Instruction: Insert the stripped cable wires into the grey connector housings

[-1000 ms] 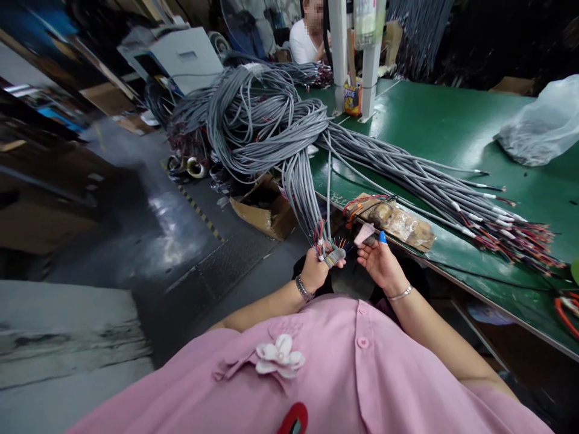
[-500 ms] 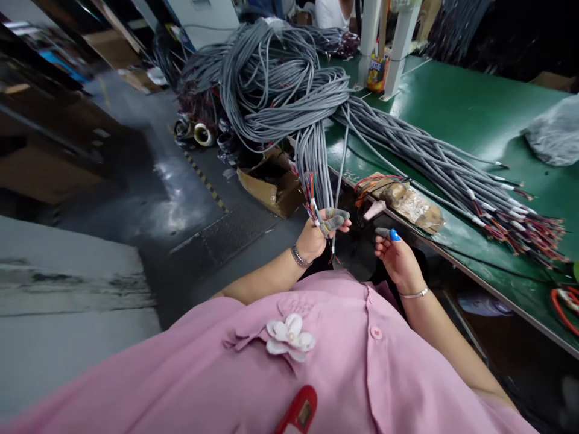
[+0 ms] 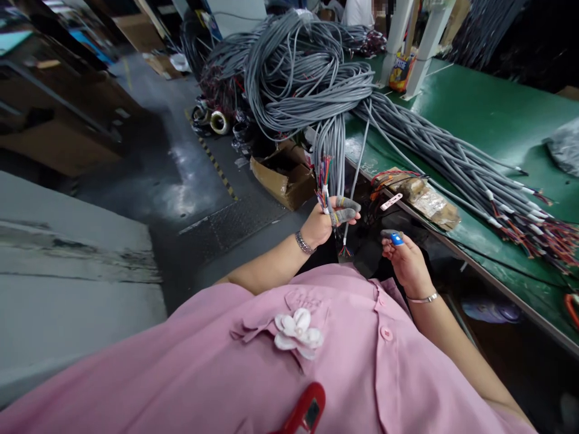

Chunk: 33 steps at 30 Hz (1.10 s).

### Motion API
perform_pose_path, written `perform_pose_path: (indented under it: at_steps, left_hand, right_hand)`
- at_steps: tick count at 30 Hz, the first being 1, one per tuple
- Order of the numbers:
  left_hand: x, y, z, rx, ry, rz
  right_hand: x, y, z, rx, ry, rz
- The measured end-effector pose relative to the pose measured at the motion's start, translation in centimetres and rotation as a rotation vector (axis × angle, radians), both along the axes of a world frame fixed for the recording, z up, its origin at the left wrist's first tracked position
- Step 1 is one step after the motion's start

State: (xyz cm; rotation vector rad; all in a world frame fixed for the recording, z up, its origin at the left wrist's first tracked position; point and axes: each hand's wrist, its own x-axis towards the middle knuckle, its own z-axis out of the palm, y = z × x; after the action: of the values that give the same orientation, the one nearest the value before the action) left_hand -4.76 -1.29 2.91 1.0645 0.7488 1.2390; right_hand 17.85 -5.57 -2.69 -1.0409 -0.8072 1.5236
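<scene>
My left hand [image 3: 326, 220], with grey finger covers, grips a bunch of grey cables [image 3: 332, 158] near their stripped ends, where coloured wires [image 3: 323, 181] fan out. One single cable [image 3: 350, 211] hangs down past that hand, its coloured tips [image 3: 344, 252] just below. My right hand [image 3: 404, 259], with a blue cover on one fingertip, is held apart to the right, fingers loosely curled with nothing seen in them. A small pink tag [image 3: 391, 201] lies at the table edge above my right hand.
A big coil of grey cables [image 3: 298, 72] piles on the green table [image 3: 479, 120] and spreads right to stripped ends [image 3: 552, 235]. A taped brown block [image 3: 425, 202] lies on the edge. An open cardboard box [image 3: 284, 178] sits on the floor. A person [image 3: 359, 9] sits beyond.
My right hand let the pink piece go and dropped away from the left hand. A single cable now hangs below my left hand. The view has tilted down and left.
</scene>
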Motion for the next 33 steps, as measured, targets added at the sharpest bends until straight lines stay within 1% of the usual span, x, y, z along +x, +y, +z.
perform_pose_path:
  at_steps: [5,8,12,15,18,20,22,24,26,30,33]
  left_hand:
    - [-0.1,0.3,-0.3,-0.002,0.047,-0.1]
    - [0.1,0.6,-0.7,-0.006,0.155,-0.192]
    - [0.7,1.0,-1.1,0.038,0.347,-0.284]
    - [1.3,1.3,-1.6,0.133,0.51,-0.301]
    - [2.0,1.3,-1.9,0.211,0.703,-0.299]
    - [2.4,1.3,-1.9,0.252,0.81,-0.301]
    - [2.5,1.3,-1.7,0.299,0.874,-0.305]
    - [2.4,1.2,-1.4,0.36,0.895,-0.325]
    - [2.0,1.2,-1.3,0.43,0.897,-0.365]
    - [1.0,1.2,-1.6,0.528,0.878,-0.438]
    - [0.4,1.2,-1.7,0.548,0.852,-0.486]
  right_hand:
    - [-0.3,0.0,0.4,0.035,-0.057,-0.074]
    - [-0.4,0.3,0.8,0.115,-0.15,-0.092]
    - [-0.8,0.3,1.7,0.324,-0.433,0.043]
    - [-1.6,0.3,2.5,0.484,-0.544,0.12]
    - [-2.3,0.5,3.3,0.603,-0.651,0.215]
    - [-2.7,0.8,3.6,0.663,-0.731,0.2]
    - [-3.0,1.2,3.7,0.692,-0.779,0.136]
    - [-3.1,1.4,3.5,0.701,-0.76,0.117]
    - [-3.0,1.3,3.3,0.685,-0.664,0.15]
    - [-2.8,1.0,2.7,0.569,-0.421,0.216]
    - [-2.7,0.9,2.4,0.481,-0.347,0.207]
